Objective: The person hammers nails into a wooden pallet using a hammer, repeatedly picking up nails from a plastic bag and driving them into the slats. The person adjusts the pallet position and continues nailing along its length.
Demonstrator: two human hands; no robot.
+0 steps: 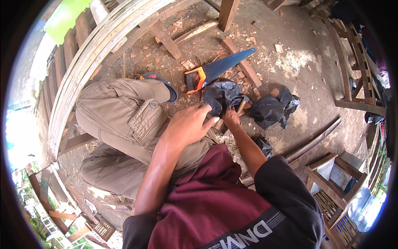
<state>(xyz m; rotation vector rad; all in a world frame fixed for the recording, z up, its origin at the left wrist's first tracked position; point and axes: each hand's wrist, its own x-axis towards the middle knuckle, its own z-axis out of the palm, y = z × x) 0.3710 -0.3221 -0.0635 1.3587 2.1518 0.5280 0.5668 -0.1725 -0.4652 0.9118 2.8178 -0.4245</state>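
Observation:
A crumpled black plastic bag (222, 93) lies on the ground in front of me with its mouth toward me. My left hand (191, 122) is at its near left edge, fingers curled on the plastic and thumb sticking out. At the mouth is my right hand (231, 118), its fingertips hidden in the dark folds, so what they hold does not show. Just right of that hand, a tool with a pale wooden handle (241, 108), perhaps a hammer, leans by the bag. Beyond the bag rests a handsaw (224, 66) with a blue blade and an orange and black handle.
Another black plastic bag (273, 108) sits to the right. A reddish wooden batten (244, 66) lies under the saw tip, among wood chips. Long curved-looking boards (78, 66) run along the left. A pole (315, 139) and wooden frame (336, 178) are at right.

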